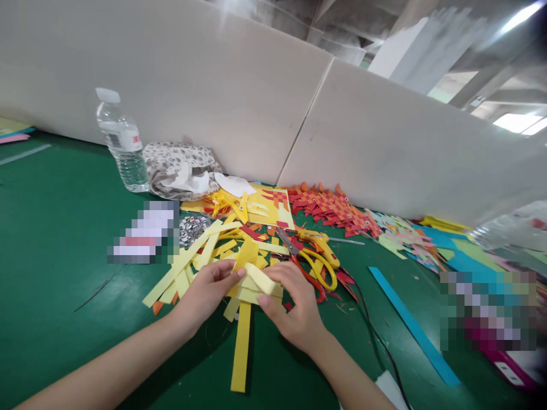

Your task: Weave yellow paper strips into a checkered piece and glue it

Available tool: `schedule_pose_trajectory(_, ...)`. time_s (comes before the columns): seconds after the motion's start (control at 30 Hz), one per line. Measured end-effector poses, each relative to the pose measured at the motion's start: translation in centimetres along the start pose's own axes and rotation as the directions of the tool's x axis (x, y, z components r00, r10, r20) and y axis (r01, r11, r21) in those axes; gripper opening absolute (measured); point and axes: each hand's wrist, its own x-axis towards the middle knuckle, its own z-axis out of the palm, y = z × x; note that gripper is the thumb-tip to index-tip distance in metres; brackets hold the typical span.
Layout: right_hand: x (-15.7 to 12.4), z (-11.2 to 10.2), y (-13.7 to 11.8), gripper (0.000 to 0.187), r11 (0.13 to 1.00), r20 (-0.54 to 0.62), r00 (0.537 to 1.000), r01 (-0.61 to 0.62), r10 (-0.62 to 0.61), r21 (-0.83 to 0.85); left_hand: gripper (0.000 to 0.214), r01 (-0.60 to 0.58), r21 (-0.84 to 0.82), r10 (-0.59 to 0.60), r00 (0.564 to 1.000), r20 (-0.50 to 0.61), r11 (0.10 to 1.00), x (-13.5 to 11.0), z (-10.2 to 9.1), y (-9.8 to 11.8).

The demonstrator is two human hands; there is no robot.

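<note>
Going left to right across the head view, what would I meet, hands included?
Standing water bottle → left hand → folded pale yellow paper strip → right hand → blue paper strip.

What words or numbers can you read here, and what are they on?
None can be read clearly.
Water bottle, on its label: red marks and a dark block, too blurred to read.
Clear plastic at the right: a red patch, too blurred.
Left pixelated patch and right pixelated patch: nothing readable.
</note>
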Motion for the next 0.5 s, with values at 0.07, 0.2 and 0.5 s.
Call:
schedule_pose_trajectory(0.07, -0.06, -0.05, -0.08, 0.029, 0.998, 0.095, 0.994, 0.056, -0.058, 0.02, 0.025, -0.013, -0.007, 0.013, 1.0, 0.0, 1.0, 0.04, 0.03, -0.06)
schedule_pose_trajectory(0.2, -0.37, 0.03, 0.16, 0.04, 0.996, 0.164, 0.982, 0.092, -0.088, -0.013, 0.027, -0.002, -0.016, 0.002, 1.0, 0.011, 1.0, -0.05, 0.06, 0.03)
schedule_pose_trajectory(0.5, -0.82, 0.28, 0.3, 0.046, 0.993, 0.119, 0.99, 0.09, -0.081, -0.073, 0.023, 0.032, -0.029, -0.033, 0.999, -0.04, 0.999, -0.05, -0.09, -0.17)
